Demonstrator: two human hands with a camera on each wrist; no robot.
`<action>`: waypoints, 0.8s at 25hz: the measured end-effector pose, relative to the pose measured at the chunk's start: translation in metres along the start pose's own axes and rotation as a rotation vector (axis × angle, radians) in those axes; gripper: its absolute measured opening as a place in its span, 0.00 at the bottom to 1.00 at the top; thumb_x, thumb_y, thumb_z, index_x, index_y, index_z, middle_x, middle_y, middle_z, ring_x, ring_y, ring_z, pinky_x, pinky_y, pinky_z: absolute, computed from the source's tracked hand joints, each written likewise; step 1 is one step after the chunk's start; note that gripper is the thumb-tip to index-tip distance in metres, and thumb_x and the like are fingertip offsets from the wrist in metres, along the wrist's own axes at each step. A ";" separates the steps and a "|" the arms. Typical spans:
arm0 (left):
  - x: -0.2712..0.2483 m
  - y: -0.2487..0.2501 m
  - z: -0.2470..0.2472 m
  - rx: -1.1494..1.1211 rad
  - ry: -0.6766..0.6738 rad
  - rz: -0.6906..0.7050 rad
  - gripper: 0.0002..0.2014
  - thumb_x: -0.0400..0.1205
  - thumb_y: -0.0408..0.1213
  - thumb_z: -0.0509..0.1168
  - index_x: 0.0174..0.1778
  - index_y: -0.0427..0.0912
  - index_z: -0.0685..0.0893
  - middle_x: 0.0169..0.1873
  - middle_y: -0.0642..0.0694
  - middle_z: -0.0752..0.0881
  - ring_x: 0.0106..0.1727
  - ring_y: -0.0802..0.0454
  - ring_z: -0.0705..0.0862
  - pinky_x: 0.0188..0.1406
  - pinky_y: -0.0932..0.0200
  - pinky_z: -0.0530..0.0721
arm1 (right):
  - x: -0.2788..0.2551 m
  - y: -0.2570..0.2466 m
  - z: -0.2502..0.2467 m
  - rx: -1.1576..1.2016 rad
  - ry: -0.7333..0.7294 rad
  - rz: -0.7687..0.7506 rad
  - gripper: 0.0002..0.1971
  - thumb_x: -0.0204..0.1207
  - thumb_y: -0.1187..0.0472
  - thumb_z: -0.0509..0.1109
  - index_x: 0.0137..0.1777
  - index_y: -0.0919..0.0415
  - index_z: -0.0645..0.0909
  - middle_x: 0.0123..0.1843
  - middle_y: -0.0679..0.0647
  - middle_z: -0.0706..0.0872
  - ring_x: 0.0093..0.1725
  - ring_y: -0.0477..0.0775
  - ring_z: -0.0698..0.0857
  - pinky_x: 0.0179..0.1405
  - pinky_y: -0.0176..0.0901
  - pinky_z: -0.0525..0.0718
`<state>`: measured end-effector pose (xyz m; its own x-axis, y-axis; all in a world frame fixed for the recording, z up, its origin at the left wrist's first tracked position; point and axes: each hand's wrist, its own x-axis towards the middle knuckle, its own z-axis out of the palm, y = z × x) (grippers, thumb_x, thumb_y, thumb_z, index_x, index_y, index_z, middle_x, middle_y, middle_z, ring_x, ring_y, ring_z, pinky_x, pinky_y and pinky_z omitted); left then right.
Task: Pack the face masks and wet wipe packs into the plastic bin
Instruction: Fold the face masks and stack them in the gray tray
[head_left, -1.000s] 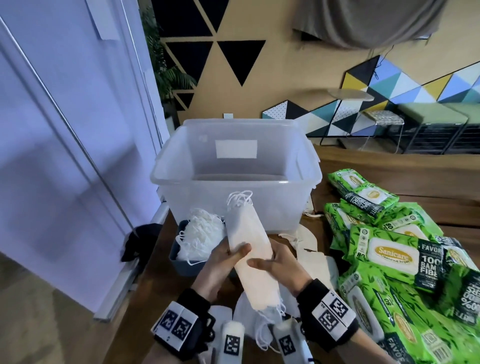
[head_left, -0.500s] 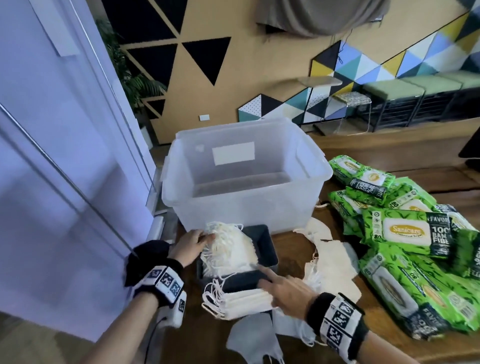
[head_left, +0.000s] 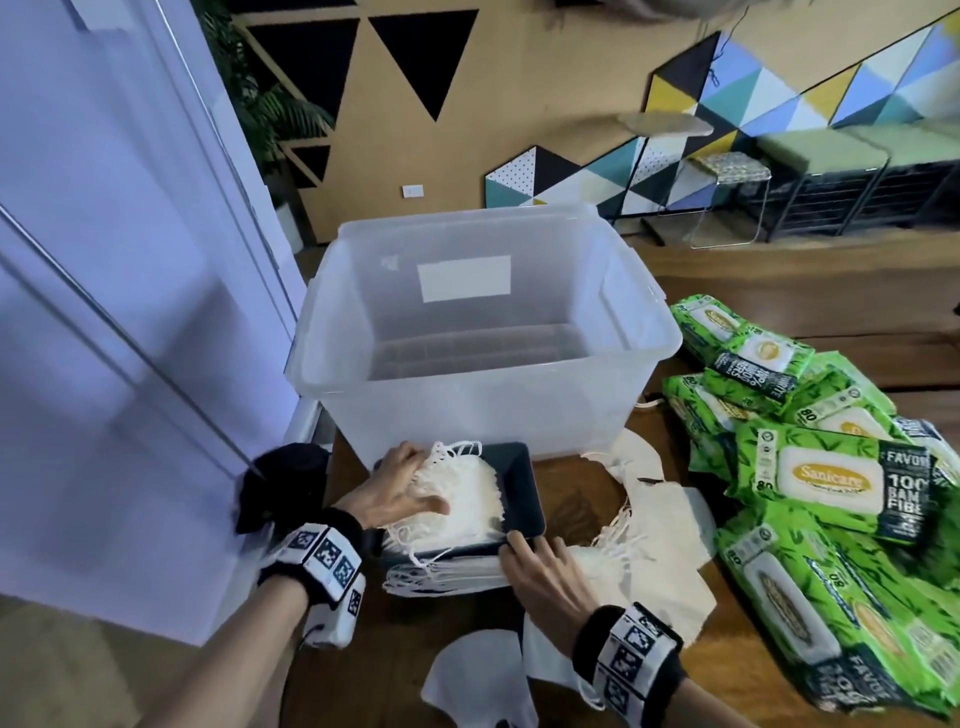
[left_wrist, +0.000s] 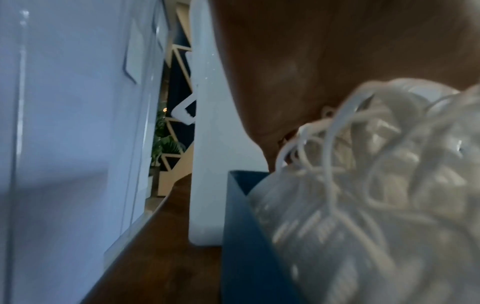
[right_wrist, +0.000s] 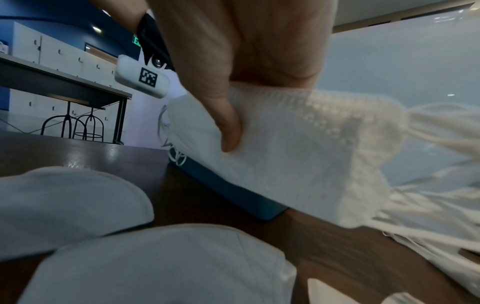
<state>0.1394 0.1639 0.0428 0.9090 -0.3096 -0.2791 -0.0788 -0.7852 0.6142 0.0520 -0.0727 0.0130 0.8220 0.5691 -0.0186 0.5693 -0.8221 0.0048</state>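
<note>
Wooden desk (head_left: 582, 491), clear bin (head_left: 467, 384) at its back edge, green wipe packs (head_left: 831, 478) heaped to its right.
My left hand (head_left: 397, 493) grips the masks (head_left: 467, 493) piled in a dark tray (head_left: 524, 483); my right hand (head_left: 545, 577) pinches, I think, a second mask stack (right_wrist: 285, 144) against the tray's near edge.

- The plastic bin (head_left: 483, 332) is big and see-through, with a white label on its far wall. It stands open on the table, and nothing shows inside it.
- White face masks (head_left: 462, 493) with stringy loops sit piled in a small dark tray just in front of the bin. More masks lie loose to the right.
- Green wet wipe packs (head_left: 810, 478) lie in a messy heap right of the bin.
</note>
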 end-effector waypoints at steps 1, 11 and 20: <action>0.004 0.000 -0.001 0.102 -0.074 -0.009 0.73 0.42 0.89 0.52 0.76 0.36 0.65 0.64 0.47 0.63 0.70 0.48 0.63 0.77 0.46 0.63 | 0.000 0.000 0.004 -0.002 0.026 0.001 0.19 0.63 0.68 0.51 0.39 0.57 0.84 0.40 0.53 0.84 0.27 0.53 0.81 0.26 0.44 0.82; -0.007 0.014 0.018 0.558 -0.360 0.047 0.72 0.57 0.62 0.78 0.79 0.52 0.26 0.80 0.40 0.51 0.79 0.37 0.57 0.79 0.41 0.60 | 0.003 0.003 0.018 -0.014 0.138 0.003 0.17 0.65 0.68 0.52 0.41 0.58 0.83 0.42 0.55 0.85 0.28 0.54 0.81 0.28 0.44 0.82; -0.024 0.010 0.042 0.689 -0.087 0.106 0.52 0.72 0.53 0.72 0.69 0.57 0.30 0.83 0.43 0.49 0.75 0.38 0.64 0.69 0.42 0.71 | -0.041 0.096 -0.072 0.278 0.142 -0.015 0.29 0.62 0.63 0.80 0.60 0.49 0.72 0.48 0.48 0.89 0.41 0.46 0.88 0.39 0.46 0.90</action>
<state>0.0997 0.1405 0.0243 0.8483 -0.4223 -0.3194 -0.4325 -0.9006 0.0419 0.0744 -0.1741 0.0860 0.8183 0.5615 0.1232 0.5722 -0.7750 -0.2683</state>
